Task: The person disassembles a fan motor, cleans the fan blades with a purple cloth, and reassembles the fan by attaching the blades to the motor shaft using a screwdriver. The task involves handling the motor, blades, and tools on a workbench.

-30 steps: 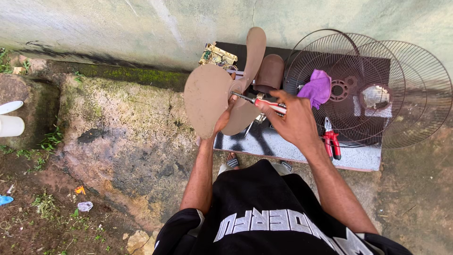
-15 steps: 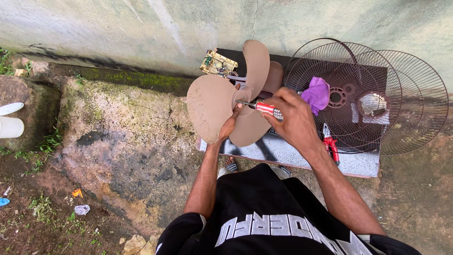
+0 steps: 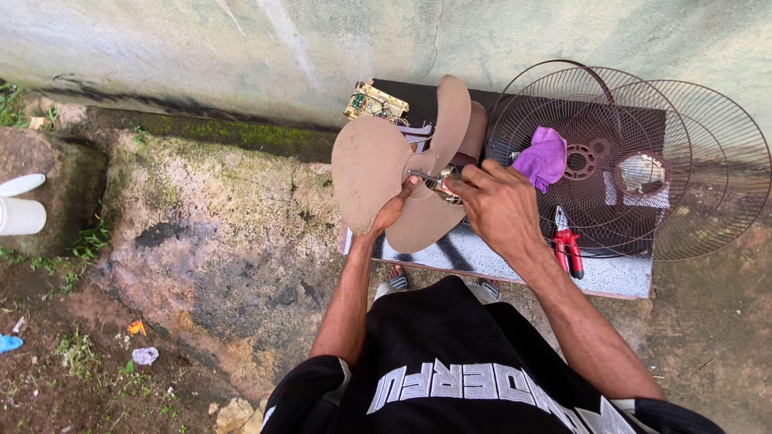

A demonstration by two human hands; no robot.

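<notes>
— Hands first: what are yours doing?
— Your left hand (image 3: 396,210) is clamped on the tan fan blade (image 3: 378,165), holding it up above the surface (image 3: 515,261). Your right hand (image 3: 498,205) is closed around a screwdriver (image 3: 430,178) whose tip meets the blade's hub.
— And beyond them?
— Red pliers (image 3: 568,249) lie on the surface just right of your wrist. Farther out, a purple cloth (image 3: 543,157) rests on the wire fan guards (image 3: 643,169), and a circuit board (image 3: 374,102) sits by the wall (image 3: 241,48).
</notes>
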